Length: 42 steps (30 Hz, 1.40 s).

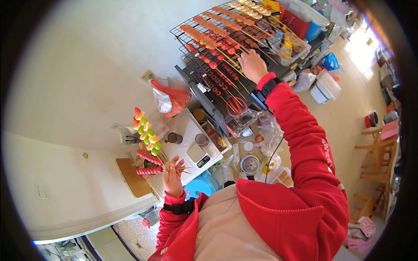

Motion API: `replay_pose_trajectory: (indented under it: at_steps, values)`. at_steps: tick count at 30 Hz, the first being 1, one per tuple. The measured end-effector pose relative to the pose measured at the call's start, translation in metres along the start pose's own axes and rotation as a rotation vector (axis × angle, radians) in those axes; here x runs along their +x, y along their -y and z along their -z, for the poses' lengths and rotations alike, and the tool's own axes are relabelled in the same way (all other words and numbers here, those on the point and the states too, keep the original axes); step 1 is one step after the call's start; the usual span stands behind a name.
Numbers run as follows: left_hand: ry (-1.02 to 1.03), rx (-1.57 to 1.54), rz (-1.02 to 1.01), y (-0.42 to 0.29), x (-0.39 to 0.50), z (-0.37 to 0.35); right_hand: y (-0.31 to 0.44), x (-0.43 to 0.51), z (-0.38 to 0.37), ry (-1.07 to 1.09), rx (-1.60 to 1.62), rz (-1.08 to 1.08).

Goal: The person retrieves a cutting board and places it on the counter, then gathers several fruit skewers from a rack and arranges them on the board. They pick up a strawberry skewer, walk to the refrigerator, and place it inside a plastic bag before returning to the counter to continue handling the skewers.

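My left hand (pixel 173 176) is closed around the wooden sticks of several skewers. One carries green grapes and orange segments (pixel 150 132) with red fruit at its tip; two are strung with dark red, glossy pieces (pixel 149 157). My right hand (pixel 253 66) is at the stick ends of skewers on a black wire rack (pixel 178 31). Its fingers are bent, and the fingertips are hidden, so a grip on a stick is not certain. On the rack lie rows of orange-red fruit skewers (pixel 199 36) and pale fruit slices (pixel 249 8). More red skewers (pixel 217 81) lie below, beside red-handled scissors (pixel 236 106).
A white table (pixel 178 125) holds a kitchen scale (pixel 198 155) and dark containers (pixel 174 138). A blue stool (pixel 202 186) stands beneath me. A black cord (pixel 273 153) hangs near my right arm. Plastic bags (pixel 269 133) and a power strip (pixel 235 154) lie on the floor.
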State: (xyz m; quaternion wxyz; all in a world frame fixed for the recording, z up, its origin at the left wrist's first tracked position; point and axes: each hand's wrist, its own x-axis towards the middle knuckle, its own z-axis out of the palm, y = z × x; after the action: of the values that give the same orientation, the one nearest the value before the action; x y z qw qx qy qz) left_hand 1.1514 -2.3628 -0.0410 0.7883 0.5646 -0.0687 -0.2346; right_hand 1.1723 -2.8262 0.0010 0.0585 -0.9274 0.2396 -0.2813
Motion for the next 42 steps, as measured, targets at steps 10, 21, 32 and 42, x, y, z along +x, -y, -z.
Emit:
replay_pose_trajectory:
  at_steps: [10,21,32,42]
  values:
    - [-0.006,0.015,-0.017,0.0,-0.006,0.001,-0.001,-0.021,0.021,-0.015,0.07,-0.037]
    - [0.039,-0.004,-0.06,0.006,-0.007,-0.012,-0.021,-0.156,0.137,0.011,0.141,-0.001]
    - [0.06,-0.033,-0.078,0.004,-0.05,-0.047,-0.003,-0.256,0.212,0.263,0.2,0.027]
    - [0.063,-0.046,-0.069,-0.023,-0.186,0.009,0.086,-0.299,0.171,0.416,0.33,0.326]
